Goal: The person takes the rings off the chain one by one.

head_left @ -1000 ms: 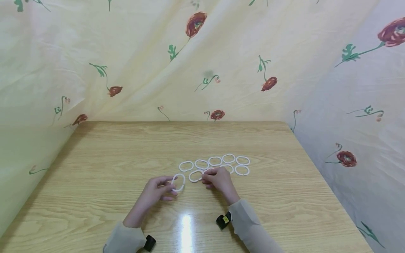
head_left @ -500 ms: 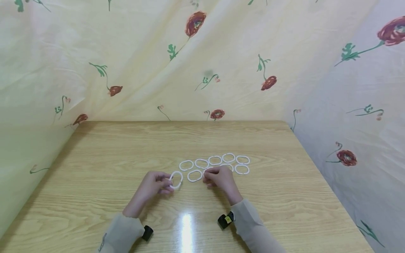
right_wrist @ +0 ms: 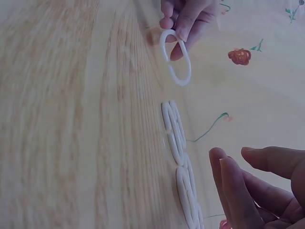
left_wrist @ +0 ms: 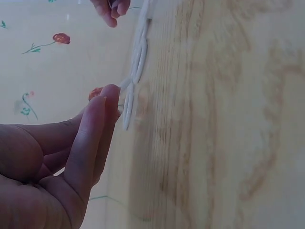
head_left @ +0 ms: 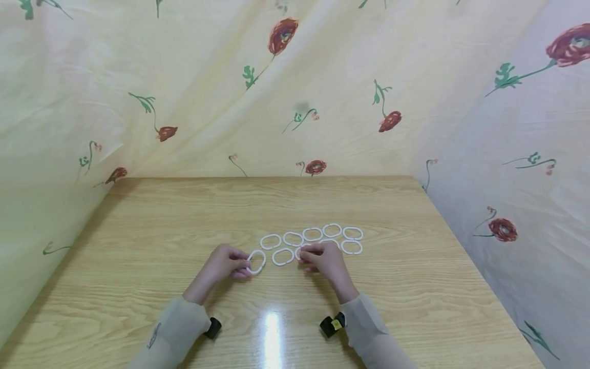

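Several white oval rings lie flat in two rows (head_left: 312, 234) on the wooden table (head_left: 184, 215). My left hand (head_left: 228, 262) pinches one more white ring (head_left: 256, 262) at the left end of the near row, held slightly tilted just off the wood; the right wrist view shows this ring (right_wrist: 175, 57) hanging from my left fingertips. In the left wrist view it is seen edge-on (left_wrist: 127, 107). My right hand (head_left: 322, 258) rests over the middle of the near row with loosely curled fingers (right_wrist: 236, 188), nothing between thumb and fingers. A lying ring (head_left: 282, 256) sits between both hands.
Floral cloth (head_left: 276, 102) hangs behind the table and along its right side (head_left: 507, 179). Black wrist cameras (head_left: 213, 328) (head_left: 333, 325) sit at both sleeves. A bright light reflection (head_left: 272, 328) shines on the near wood. Bare wood extends left of and beyond the rings.
My left hand has carried its ring a little forward and lower, closer to the near row's left end. My right hand has stayed nearly still.
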`<state>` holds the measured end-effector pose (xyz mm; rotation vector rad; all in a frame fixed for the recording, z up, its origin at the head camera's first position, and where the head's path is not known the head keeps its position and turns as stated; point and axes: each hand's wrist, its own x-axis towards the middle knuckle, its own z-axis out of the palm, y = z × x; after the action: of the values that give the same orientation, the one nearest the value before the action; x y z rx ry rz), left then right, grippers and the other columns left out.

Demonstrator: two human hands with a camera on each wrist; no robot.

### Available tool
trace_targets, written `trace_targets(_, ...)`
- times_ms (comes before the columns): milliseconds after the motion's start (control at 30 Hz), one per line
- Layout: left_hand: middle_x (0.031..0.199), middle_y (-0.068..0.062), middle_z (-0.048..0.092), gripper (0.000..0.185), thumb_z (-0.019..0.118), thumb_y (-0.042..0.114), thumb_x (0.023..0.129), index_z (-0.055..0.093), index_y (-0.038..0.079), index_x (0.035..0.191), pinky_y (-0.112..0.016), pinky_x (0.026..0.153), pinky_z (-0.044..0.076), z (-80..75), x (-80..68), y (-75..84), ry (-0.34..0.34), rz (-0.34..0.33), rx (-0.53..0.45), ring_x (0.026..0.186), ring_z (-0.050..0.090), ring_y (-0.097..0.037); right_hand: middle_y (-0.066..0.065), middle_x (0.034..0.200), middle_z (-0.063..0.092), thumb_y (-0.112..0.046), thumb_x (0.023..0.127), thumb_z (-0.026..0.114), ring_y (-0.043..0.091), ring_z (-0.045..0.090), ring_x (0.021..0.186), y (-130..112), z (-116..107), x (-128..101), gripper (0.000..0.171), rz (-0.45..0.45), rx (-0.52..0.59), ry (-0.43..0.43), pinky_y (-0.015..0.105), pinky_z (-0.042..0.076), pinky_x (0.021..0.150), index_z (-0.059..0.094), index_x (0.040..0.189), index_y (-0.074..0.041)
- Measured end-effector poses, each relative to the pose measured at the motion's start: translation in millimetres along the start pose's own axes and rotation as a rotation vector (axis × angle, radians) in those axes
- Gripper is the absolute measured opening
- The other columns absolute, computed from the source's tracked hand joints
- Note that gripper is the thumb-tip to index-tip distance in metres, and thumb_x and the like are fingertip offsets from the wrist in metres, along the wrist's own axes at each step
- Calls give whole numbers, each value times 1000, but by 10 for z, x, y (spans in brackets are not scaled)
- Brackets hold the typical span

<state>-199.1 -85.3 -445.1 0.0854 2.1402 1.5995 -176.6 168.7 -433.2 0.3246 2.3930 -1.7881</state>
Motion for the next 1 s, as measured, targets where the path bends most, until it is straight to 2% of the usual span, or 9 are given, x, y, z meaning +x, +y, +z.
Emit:
trace_targets(300, 81, -26, 71, 19, 63, -10, 86, 64, -19, 103, -24, 59, 61, 12, 74, 34, -31, -4, 37, 59, 68, -12, 25, 99, 72, 2, 88, 66, 17, 72, 73, -17, -44, -64, 17, -10, 24, -10, 31, 62, 63, 70, 102, 10)
trace_targets(567, 79, -23, 72, 17, 64, -10, 85, 65, -17, 101, -26, 59, 61, 63, 134, 92, 0, -51, 65, 57, 67, -11, 25, 101, 72, 0, 89, 65, 17, 73, 76, -30, -108, -91, 19, -2, 24, -29, 33, 63, 67, 69, 105, 10)
trace_targets(1000, 83, -23, 72, 23, 65, -11, 84, 64, -17, 106, -27, 60, 61, 64, 158, 123, -14, -51, 145, 59, 66, -11, 22, 99, 72, -5, 91, 65, 16, 72, 79, -25, -303, -81, 24, -4, 2, -12, 36, 63, 72, 67, 110, 9)
